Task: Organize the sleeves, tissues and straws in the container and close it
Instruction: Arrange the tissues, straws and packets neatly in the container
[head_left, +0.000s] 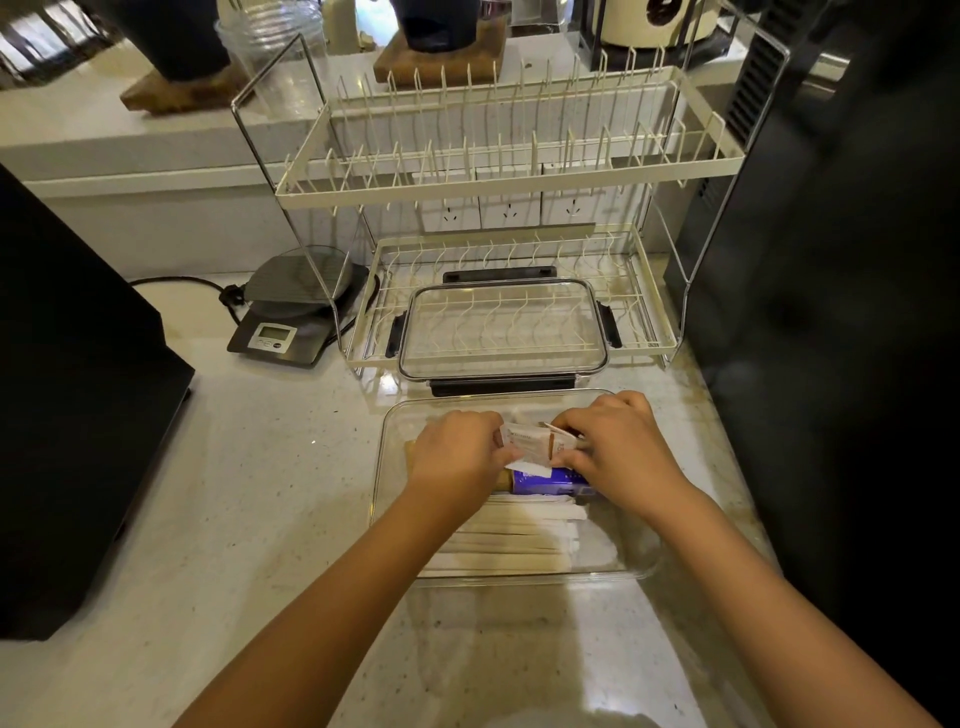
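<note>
Clear container (641, 564), open, on the counter (270, 499): contents being arranged.

Inside the container: paper-wrapped straws (511, 535) along the near side, a blue tissue pack (548, 479) beyond them, small paper packets (532, 441) at the far side. Left hand (457, 457) and right hand (618, 447) are close together, both pinching the packets. Lid (501, 330) lies just beyond the container, on a dish rack (649, 332). Advice: square the packets flat and below the rim so the lid can seat.
</note>
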